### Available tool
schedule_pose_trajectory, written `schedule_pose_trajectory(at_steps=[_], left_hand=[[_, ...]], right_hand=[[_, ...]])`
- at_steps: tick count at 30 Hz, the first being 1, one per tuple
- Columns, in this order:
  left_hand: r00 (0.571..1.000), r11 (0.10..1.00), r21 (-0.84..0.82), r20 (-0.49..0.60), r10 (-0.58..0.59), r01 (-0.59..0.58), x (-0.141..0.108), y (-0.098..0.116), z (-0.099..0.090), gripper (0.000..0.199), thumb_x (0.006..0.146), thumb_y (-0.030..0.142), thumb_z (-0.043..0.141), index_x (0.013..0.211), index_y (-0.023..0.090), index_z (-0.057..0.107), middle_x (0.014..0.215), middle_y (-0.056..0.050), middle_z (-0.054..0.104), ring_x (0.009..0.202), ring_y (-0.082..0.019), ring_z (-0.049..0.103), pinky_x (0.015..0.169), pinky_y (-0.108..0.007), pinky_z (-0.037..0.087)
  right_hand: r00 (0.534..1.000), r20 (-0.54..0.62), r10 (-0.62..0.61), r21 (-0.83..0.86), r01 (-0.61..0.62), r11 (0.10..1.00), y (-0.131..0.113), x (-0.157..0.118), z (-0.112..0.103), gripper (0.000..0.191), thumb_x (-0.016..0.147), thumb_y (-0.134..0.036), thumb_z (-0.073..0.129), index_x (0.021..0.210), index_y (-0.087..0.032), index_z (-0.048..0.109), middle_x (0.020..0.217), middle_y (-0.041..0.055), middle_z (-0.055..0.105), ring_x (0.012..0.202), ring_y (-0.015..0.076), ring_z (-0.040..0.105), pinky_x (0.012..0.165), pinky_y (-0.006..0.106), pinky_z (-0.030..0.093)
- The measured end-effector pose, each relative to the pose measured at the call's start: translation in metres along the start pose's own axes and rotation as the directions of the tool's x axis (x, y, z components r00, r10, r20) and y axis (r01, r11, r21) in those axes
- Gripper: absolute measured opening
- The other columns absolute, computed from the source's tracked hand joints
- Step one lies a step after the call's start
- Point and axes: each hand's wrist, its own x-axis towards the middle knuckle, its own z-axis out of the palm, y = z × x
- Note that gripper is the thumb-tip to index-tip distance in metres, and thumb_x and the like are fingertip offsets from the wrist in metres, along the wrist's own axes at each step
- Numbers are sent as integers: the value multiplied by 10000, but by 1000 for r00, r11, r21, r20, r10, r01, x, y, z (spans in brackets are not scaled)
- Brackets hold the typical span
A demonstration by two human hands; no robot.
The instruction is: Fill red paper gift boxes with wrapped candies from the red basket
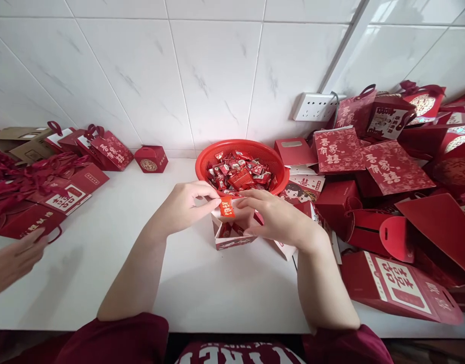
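Observation:
An open red-and-white paper candy box (236, 243) stands on the table in front of me, with several wrapped candies (238, 230) inside. Just above its back part, my left hand (189, 205) pinches an orange-red wrapped candy (227, 207) between thumb and fingers. My right hand (276, 217) is at the box's right side, its fingers and thumb curled round the upper edge. Right behind both hands sits a red plastic basket (204, 162), holding a heap of red-wrapped candies (243, 174).
On the right lies a pile of red gift boxes (395, 167), reaching the table's front edge. More boxes with ribbons (69, 192) crowd the left, where another person's hand (18, 258) reaches in. One small red box (151, 158) stands by the tiled wall, below a power strip (316, 107).

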Motion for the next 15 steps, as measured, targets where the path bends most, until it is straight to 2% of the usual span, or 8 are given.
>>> schedule_pose_trajectory(at_steps=[5,8,11,13,15], left_hand=[[975,972,86,-23,222,-219,-14,16,5,151,902,198,588,832,222,719,958,10,702,841,-133,630,745,-240,478],[965,952,161,10,264,-262,-18,21,8,185,926,220,561,864,230,735,975,0,710,855,-153,640,791,-272,478],[952,943,182,185,244,-277,-18,21,8,216,953,295,538,977,295,752,1130,7,709,1019,-202,644,885,-302,463],[910,952,147,364,199,-268,-17,20,7,229,958,362,532,1058,339,737,1253,19,669,1133,-232,614,932,-314,447],[862,970,116,490,130,-213,-16,17,7,236,945,420,545,1072,345,729,1270,11,655,1127,-242,616,919,-312,449]], right_hand=[[999,39,-31,-145,37,989,-19,-17,1,389,771,-211,774,1132,-207,630,1465,135,493,1348,335,475,1068,522,450],[997,67,-43,-174,54,983,-25,-20,0,414,766,-204,778,1144,-178,613,1380,158,559,1285,350,528,1014,529,488],[995,91,-44,-129,55,990,-25,-17,0,422,773,-212,771,1164,-201,613,1251,135,628,1182,334,592,948,510,523],[996,82,-45,-86,52,995,-23,-16,2,440,768,-216,774,1178,-224,614,1217,121,638,1135,324,613,931,500,527],[996,76,-39,-58,43,997,-21,-15,2,466,760,-205,775,1197,-225,614,1220,121,636,1126,323,614,934,496,522]])
